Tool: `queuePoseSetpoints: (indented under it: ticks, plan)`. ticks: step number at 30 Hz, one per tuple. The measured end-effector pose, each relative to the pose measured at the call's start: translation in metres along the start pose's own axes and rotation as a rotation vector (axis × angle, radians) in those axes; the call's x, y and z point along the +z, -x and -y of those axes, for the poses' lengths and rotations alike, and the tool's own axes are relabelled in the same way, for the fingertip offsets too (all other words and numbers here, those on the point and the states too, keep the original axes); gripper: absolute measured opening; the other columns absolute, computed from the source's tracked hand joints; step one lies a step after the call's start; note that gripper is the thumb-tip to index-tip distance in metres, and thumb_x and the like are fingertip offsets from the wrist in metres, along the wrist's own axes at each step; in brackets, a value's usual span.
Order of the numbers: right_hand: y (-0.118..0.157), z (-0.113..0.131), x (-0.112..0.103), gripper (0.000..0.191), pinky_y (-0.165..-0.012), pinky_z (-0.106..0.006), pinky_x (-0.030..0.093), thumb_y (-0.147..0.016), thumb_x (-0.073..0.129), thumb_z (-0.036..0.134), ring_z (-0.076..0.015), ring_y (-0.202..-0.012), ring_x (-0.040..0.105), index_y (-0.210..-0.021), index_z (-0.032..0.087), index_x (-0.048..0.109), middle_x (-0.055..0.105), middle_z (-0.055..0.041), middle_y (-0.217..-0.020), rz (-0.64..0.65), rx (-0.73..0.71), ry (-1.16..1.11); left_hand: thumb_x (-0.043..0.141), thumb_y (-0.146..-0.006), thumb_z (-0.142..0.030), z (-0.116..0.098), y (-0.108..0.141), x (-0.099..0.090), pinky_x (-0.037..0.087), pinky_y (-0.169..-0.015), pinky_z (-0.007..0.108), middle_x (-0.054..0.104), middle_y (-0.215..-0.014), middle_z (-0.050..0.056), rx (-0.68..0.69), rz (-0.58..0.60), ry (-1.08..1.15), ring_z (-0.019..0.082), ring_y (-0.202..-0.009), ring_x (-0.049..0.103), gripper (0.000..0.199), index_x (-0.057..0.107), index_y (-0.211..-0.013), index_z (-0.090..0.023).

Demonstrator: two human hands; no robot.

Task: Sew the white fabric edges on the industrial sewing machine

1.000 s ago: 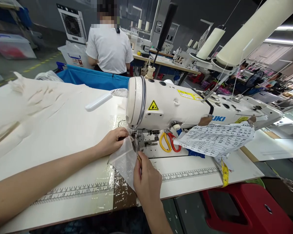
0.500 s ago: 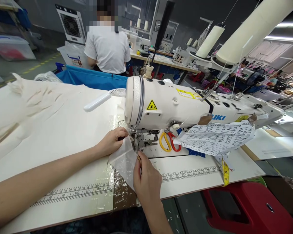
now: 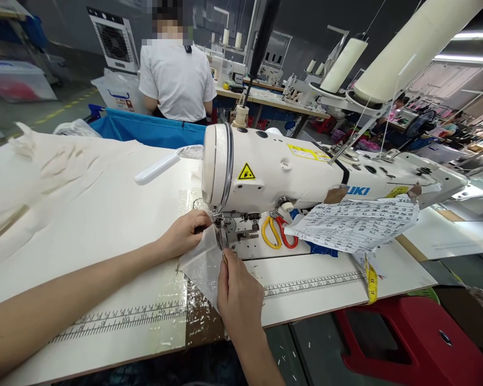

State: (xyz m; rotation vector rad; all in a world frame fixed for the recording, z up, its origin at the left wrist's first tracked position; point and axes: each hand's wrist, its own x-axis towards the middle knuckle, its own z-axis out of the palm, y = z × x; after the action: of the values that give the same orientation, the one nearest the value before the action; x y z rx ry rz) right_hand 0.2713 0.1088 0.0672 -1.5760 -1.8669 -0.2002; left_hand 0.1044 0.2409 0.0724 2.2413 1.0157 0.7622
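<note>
My left hand [image 3: 185, 231] is closed, its fingers pinching the upper edge of a thin white fabric piece [image 3: 203, 264] beside the needle area of the sewing machine [image 3: 261, 171]. My right hand [image 3: 240, 295] grips slim metal tweezers [image 3: 221, 244]; their tips reach up toward the presser foot, over the fabric's right edge. The fabric hangs down between both hands across the table's front part. Fingers and metal parts hide the exact spot where the tips meet the cloth. Right of the needle area lie scissors [image 3: 271, 234] with yellow and red handles.
Cream cloth [image 3: 60, 166] spreads over the table's left side. A written paper sheet [image 3: 358, 222] hangs from the machine arm above a yellow tape measure [image 3: 371, 284]. A red stool [image 3: 422, 338] stands at lower right. Beyond a blue cloth bin [image 3: 145, 128] sits a person [image 3: 177, 80].
The whole view shifts slightly, with things appearing a little further left. Both hands keep nearly the same pose at the fabric, and the tweezers stay by the presser foot.
</note>
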Motion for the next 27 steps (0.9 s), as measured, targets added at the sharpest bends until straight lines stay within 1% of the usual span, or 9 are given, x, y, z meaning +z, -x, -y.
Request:
queuePoseSetpoints:
  ticks: [5, 11, 17, 20, 25, 27]
  plan:
    - [0.0020, 0.0004, -0.0013, 0.040, -0.052, -0.026, 0.053, -0.106, 0.030, 0.018, -0.0184, -0.074, 0.075, -0.114, 0.007, 0.068, 0.077, -0.0097, -0.098, -0.042, 0.016, -0.039, 0.051, -0.090, -0.046, -0.0006, -0.0009, 0.0004, 0.050, -0.078, 0.032, 0.065, -0.087, 0.004, -0.030, -0.007, 0.033, 0.020, -0.083, 0.059, 0.031, 0.066, -0.083, -0.019]
    - [0.0023, 0.0006, -0.0032, 0.039, -0.050, -0.028, 0.051, -0.104, 0.032, 0.016, -0.0190, -0.072, 0.075, -0.113, 0.008, 0.068, 0.077, -0.0082, -0.097, -0.024, 0.046, -0.061, 0.052, -0.092, -0.046, -0.0009, -0.0002, 0.0000, 0.051, -0.078, 0.032, 0.065, -0.087, 0.004, -0.054, -0.001, 0.053, 0.020, -0.083, 0.059, 0.032, 0.067, -0.085, -0.019]
    - [-0.0002, 0.0009, -0.0023, 0.041, -0.049, -0.027, 0.050, -0.105, 0.030, 0.017, -0.0181, -0.070, 0.074, -0.112, 0.008, 0.069, 0.077, -0.0079, -0.096, -0.017, 0.037, -0.039, 0.051, -0.093, -0.045, -0.0011, -0.0001, -0.0007, 0.051, -0.078, 0.032, 0.065, -0.087, 0.004, -0.040, 0.001, 0.033, 0.020, -0.084, 0.060, 0.032, 0.068, -0.085, -0.018]
    - [-0.0001, 0.0007, -0.0016, 0.042, -0.048, -0.026, 0.050, -0.106, 0.028, 0.018, -0.0171, -0.070, 0.074, -0.113, 0.008, 0.069, 0.077, -0.0085, -0.097, -0.024, 0.030, -0.023, 0.049, -0.094, -0.042, -0.0017, 0.0004, -0.0004, 0.051, -0.077, 0.032, 0.064, -0.087, 0.005, 0.005, 0.005, -0.002, 0.020, -0.084, 0.060, 0.032, 0.068, -0.086, -0.017]
    - [0.0004, 0.0014, -0.0009, 0.044, -0.048, -0.026, 0.049, -0.108, 0.026, 0.020, -0.0163, -0.068, 0.074, -0.114, 0.008, 0.068, 0.077, -0.0072, -0.095, -0.024, 0.019, 0.004, 0.048, -0.094, -0.034, -0.0025, 0.0004, 0.0042, 0.051, -0.074, 0.033, 0.062, -0.085, 0.007, 0.155, -0.062, -0.116, 0.021, -0.082, 0.059, 0.026, 0.067, -0.093, -0.015]
    - [0.0003, 0.0021, -0.0010, 0.045, -0.048, -0.026, 0.049, -0.108, 0.025, 0.020, -0.0166, -0.068, 0.074, -0.114, 0.009, 0.068, 0.077, -0.0065, -0.095, -0.016, 0.022, 0.013, 0.048, -0.094, -0.031, -0.0026, 0.0000, 0.0061, 0.052, -0.074, 0.034, 0.061, -0.084, 0.007, 0.200, -0.065, -0.166, 0.022, -0.083, 0.059, 0.024, 0.066, -0.093, -0.015]
